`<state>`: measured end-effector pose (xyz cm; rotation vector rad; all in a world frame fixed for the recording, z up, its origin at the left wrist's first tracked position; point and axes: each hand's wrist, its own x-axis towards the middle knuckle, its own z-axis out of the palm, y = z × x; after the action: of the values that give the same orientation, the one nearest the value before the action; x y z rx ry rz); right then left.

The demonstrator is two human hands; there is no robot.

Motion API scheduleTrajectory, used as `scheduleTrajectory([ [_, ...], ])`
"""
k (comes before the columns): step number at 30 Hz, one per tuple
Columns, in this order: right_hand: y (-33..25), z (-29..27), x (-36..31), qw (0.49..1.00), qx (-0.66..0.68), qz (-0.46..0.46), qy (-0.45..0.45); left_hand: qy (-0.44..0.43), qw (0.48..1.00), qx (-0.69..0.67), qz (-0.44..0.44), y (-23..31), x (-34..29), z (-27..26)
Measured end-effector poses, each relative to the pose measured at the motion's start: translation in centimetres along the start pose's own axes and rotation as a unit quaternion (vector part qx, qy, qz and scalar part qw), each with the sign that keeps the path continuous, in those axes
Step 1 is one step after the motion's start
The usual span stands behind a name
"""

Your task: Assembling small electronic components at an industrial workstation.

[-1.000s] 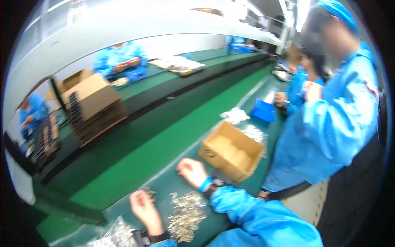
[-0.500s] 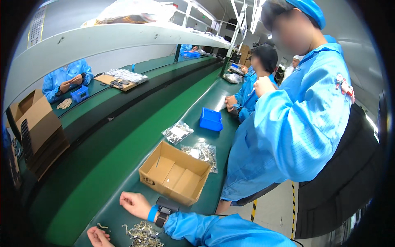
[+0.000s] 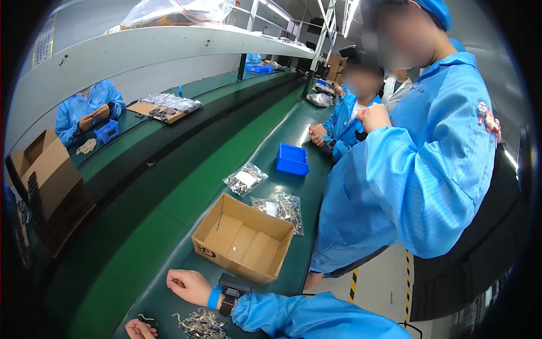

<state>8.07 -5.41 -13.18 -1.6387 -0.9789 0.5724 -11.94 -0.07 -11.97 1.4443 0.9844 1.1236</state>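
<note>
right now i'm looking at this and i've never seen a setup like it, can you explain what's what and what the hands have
There is no machine here: a person works bare-handed. The view comes from the left one of two wide cameras worn on their head, so straight edges bend near the rim. The right hand is at a green worktop, fingers curled, with nothing visibly held. The left hand is partly cut off by the lower edge; a small part is at its fingers, but I can't tell whether it is gripped. To its right lies a loose pile of small parts. Farther off are an open cardboard box, clear bags and a blue bin. The co-worker in blue stands at the right.
</note>
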Motion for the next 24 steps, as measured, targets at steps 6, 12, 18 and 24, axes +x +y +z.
scheduleTrajectory([
  [6, -0.09, 0.07, -0.06, 1.0, 0.007, -0.017, 0.002, -0.001, 1.0, 0.012, -0.006, 0.27, -0.06, 0.09],
  [12, -0.41, -0.08, -0.12, 1.0, -0.001, -0.012, -0.008, -0.003, 1.0, 0.009, -0.018, 0.59, -0.15, 0.08],
  [18, 0.22, 0.04, -0.15, 1.0, 0.007, -0.025, -0.012, 0.001, 1.0, 0.011, -0.027, 0.31, -0.2, 0.04],
  [24, 0.23, 0.01, -0.2, 0.999, 0.022, -0.015, -0.024, -0.002, 1.0, 0.009, -0.027, 0.21, -0.18, -0.05],
])
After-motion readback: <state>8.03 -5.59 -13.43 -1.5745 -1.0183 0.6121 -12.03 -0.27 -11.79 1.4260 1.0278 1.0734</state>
